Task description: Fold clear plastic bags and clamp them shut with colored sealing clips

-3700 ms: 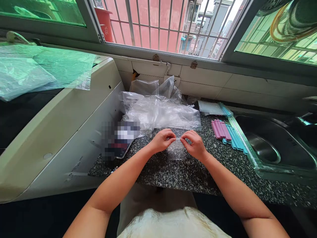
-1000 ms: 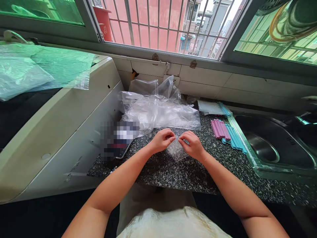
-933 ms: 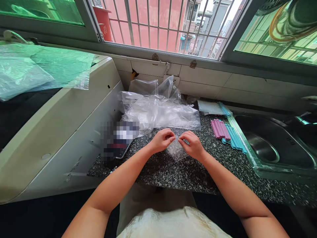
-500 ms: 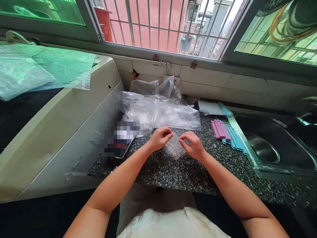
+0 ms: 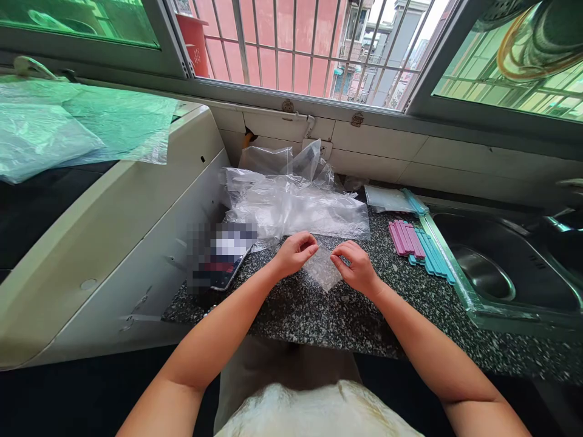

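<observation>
Between my two hands, a small clear plastic bag [image 5: 323,271] hangs over the speckled dark counter [image 5: 310,315]. My left hand [image 5: 297,252] pinches its upper left side with thumb and fingers. On the other side my right hand [image 5: 353,264] is closed in a pinch at the bag's right edge. Just beyond the hands lies a crumpled pile of clear plastic bags [image 5: 296,206]. Pink sealing clips [image 5: 405,238] and light-blue sealing clips [image 5: 432,256] sit side by side to the right of my right hand.
A phone [image 5: 232,261], partly blurred out, leans at the left by a white appliance side [image 5: 150,255]. Green-tinted plastic [image 5: 122,121] lies over the stove. A flat clear packet [image 5: 392,199] rests near the metal sink [image 5: 483,273]. Behind is a barred window [image 5: 291,48].
Almost nothing differs. My right hand has shifted very slightly to the right, and the view has moved a touch.
</observation>
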The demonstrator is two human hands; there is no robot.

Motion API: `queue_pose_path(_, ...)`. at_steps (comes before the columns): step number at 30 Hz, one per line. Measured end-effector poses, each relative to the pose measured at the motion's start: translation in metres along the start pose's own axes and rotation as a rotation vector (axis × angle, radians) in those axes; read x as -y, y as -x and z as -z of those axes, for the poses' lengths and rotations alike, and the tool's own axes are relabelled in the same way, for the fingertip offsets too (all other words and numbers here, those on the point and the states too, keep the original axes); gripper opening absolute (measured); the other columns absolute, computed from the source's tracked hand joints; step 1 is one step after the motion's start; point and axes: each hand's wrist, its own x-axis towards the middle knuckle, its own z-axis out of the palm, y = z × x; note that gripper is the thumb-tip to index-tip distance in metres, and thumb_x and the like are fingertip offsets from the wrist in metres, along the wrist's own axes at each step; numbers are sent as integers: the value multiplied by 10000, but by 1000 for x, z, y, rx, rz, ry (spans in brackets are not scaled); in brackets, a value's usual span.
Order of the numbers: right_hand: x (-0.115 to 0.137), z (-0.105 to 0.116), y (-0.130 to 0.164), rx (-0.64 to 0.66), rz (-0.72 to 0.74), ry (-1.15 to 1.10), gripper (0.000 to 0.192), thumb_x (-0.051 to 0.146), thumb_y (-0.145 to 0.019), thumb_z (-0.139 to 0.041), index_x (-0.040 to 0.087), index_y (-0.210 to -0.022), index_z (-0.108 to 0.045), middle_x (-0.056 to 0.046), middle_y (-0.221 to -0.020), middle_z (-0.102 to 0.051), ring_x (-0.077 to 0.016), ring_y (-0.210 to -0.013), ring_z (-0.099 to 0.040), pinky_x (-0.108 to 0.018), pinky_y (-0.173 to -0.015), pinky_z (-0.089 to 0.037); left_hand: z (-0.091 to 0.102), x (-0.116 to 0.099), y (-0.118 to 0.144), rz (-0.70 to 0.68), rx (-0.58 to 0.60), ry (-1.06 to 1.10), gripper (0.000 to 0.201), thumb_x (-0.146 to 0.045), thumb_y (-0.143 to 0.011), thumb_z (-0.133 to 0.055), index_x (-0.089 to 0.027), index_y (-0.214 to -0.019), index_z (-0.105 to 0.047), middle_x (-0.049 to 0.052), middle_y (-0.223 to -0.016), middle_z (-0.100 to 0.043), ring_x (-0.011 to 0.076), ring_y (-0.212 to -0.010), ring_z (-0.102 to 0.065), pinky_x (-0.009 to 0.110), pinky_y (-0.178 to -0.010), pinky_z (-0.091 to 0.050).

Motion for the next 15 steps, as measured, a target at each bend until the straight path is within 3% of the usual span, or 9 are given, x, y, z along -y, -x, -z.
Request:
queue_pose_path(5,-1,0,0,8,2,16,158,208,-852,-491,204,-695,-509,-32,-689,-598,-165,-694,-512,-306,-675,-423,0,2,0,-52,12,-117,170,-231,-799,-474,-163,-643,-460,-6,-634,-452,115,-605,-405,249,-589,-343)
queue_pose_path(15,-3,-1,1,36,-19,23,147,226,-851,-502,202,-708,-525,-36,-708,-609,-170,-710,-525,-309,-688,-420,1,0,-1,-49,-2,-132,164,-200,-807,-467,-167,-648,-449,-8,-640,-445,114,-607,-408,247,-591,-348)
